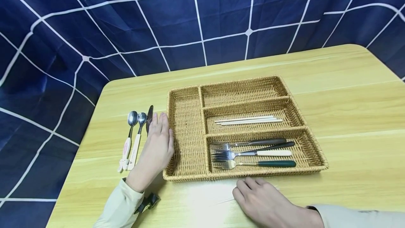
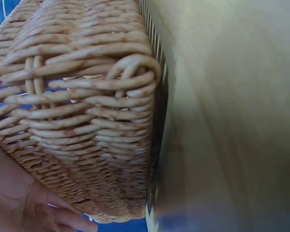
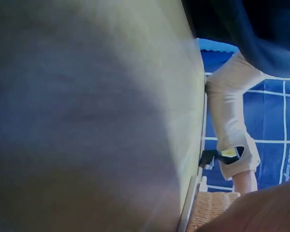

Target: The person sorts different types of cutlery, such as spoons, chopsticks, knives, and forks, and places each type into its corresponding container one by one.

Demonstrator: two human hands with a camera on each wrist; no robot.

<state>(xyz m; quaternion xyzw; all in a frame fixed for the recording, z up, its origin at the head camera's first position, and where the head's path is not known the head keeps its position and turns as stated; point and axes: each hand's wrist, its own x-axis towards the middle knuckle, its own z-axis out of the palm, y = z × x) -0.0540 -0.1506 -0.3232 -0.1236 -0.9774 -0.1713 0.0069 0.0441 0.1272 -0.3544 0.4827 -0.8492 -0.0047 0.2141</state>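
My left hand (image 1: 156, 145) lies with straight fingers along the outer left side of a woven cutlery tray (image 1: 186, 177); the left wrist view shows the palm (image 2: 12, 193) beside its wickerwork. Just left of that hand are a dark-bladed knife (image 1: 150, 117), partly hidden, and two spoons (image 1: 132, 119) with light handles. In front of the tray, near its front rim, my right hand (image 1: 262, 200) rests low with its fingers bent. A thin pale line (image 1: 223, 202) shows beside it, washed out by glare; whether the fingers hold anything is hidden.
White chopsticks (image 1: 250, 120) lie in the tray's middle right compartment. Several forks (image 1: 275, 164) with dark, white and green handles occupy the front right compartment. A blue checked cloth (image 1: 221, 20) hangs behind the wooden table (image 1: 357, 115).
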